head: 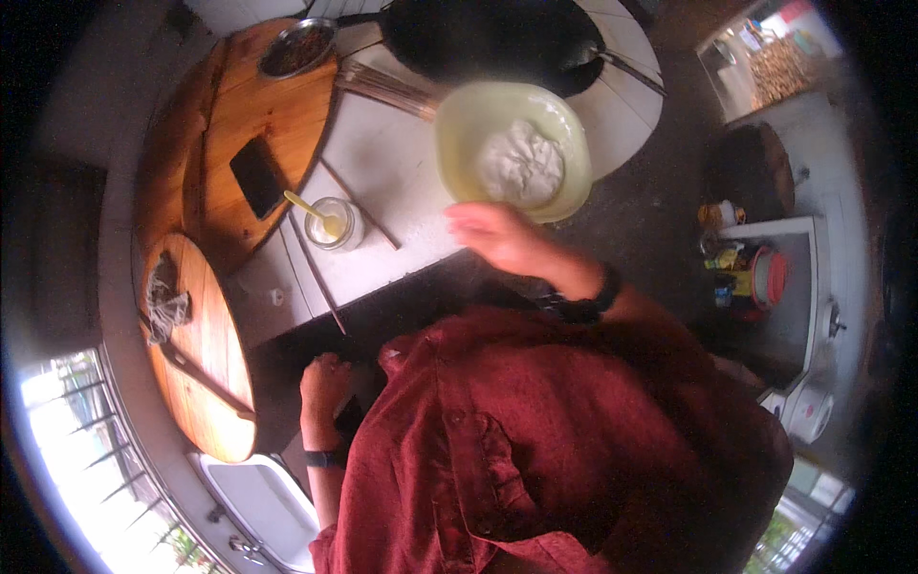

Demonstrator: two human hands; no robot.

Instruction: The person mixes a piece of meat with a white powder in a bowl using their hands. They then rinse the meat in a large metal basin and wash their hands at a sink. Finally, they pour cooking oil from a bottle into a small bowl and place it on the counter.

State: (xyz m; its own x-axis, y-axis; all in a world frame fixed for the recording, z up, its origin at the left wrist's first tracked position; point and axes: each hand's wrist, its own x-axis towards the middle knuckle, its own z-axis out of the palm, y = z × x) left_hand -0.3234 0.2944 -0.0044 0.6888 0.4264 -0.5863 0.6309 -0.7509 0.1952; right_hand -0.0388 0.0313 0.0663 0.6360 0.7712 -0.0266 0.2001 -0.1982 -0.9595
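My right hand (495,233), somewhat blurred, is beside the near rim of a pale yellow-green bowl (455,165), its fingers stretched to the left with nothing seen in them. Whether it touches the rim cannot be told. A rough white lump of dough (527,165) lies in the bowl. Low at my left side is my left hand (326,380), its fingers partly curled and hidden, away from the counter. Left of the bowl stands a glass jar (335,224) of white contents, with a yellow spoon (308,206) in it. Both wrists wear dark bands.
A large wok (495,43) is behind the bowl, with a metal utensil (624,68) across its rim. Sticks (362,204) lie on the white counter (380,151). Wooden boards at left bear a dark flat object (257,177), a metal bowl (297,46), a knife (204,377) and a cloth (166,305).
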